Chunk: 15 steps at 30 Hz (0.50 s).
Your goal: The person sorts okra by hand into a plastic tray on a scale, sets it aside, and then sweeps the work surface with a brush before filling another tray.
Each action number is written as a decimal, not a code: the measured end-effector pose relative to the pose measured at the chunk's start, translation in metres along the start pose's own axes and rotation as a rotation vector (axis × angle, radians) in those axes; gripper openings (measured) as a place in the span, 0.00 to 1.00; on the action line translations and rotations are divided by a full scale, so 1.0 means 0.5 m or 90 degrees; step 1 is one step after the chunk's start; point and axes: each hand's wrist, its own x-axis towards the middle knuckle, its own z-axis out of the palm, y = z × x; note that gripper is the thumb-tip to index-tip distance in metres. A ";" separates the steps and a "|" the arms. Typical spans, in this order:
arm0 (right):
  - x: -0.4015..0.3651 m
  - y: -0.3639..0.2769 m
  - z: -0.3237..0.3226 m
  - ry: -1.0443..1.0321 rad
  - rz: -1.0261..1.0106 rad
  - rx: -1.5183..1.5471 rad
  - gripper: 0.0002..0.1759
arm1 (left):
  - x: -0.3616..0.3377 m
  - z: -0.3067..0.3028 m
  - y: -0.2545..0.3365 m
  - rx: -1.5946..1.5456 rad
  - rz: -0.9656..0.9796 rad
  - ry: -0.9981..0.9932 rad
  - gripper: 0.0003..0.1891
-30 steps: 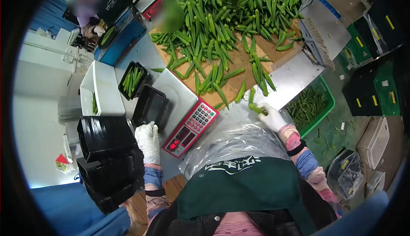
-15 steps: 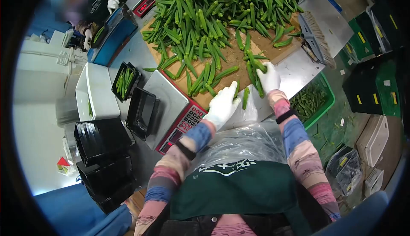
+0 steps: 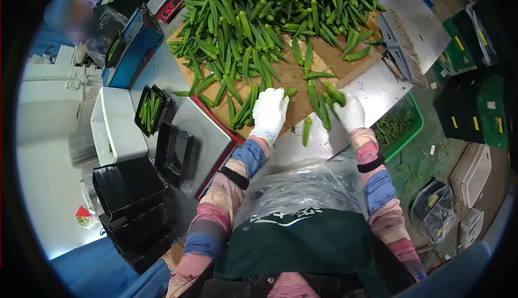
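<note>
My gloved left hand [image 3: 270, 112] is at the near edge of a large heap of green okra [image 3: 245, 33], its fingers curled down over several pods. A pod tip [image 3: 290, 91] sticks out to its right; what lies under the palm is hidden. My gloved right hand [image 3: 350, 112] pinches an okra pod [image 3: 335, 93] between thumb and fingers, above the metal tabletop. Between the hands, a few loose pods [image 3: 313, 96] lie on the brown cardboard [image 3: 294, 115], and a single short pod [image 3: 306, 131] rests on the metal nearer to me.
To the left are a scale [image 3: 200, 130] with an empty black tray [image 3: 174, 155], a tray of okra [image 3: 151, 110], a white bin [image 3: 110, 128] and stacked black trays [image 3: 127, 184]. A brush [image 3: 400, 47] and green basket [image 3: 414, 128] are right. A co-worker [image 3: 102, 22] is far left.
My left hand has moved up and left, from the near table edge onto the okra. My right hand has shifted slightly right and down with its pod.
</note>
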 end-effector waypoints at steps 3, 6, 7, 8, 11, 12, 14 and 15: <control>-0.015 0.000 0.036 0.029 -0.055 -0.110 0.27 | 0.025 0.015 -0.001 0.100 -0.013 -0.120 0.18; -0.017 -0.001 0.009 -0.010 0.004 -0.024 0.27 | 0.022 0.009 -0.002 0.066 -0.008 -0.073 0.15; -0.019 -0.004 -0.001 -0.002 0.002 -0.017 0.27 | 0.026 -0.001 0.003 0.064 -0.009 -0.057 0.13; -0.030 -0.014 -0.013 0.003 0.001 -0.010 0.27 | 0.021 -0.013 0.019 0.017 0.015 -0.030 0.10; -0.064 -0.031 0.003 -0.007 -0.048 -0.019 0.28 | -0.037 0.012 0.076 -0.067 0.011 -0.036 0.16; -0.075 -0.043 0.021 -0.023 -0.024 -0.040 0.29 | -0.056 0.014 0.104 -0.048 -0.010 -0.125 0.18; -0.088 -0.022 0.072 -0.009 -0.042 -0.074 0.32 | -0.084 0.029 0.152 0.000 -0.058 -0.304 0.22; -0.085 -0.019 0.072 -0.021 -0.018 -0.074 0.32 | -0.093 0.044 0.152 0.036 -0.023 -0.290 0.25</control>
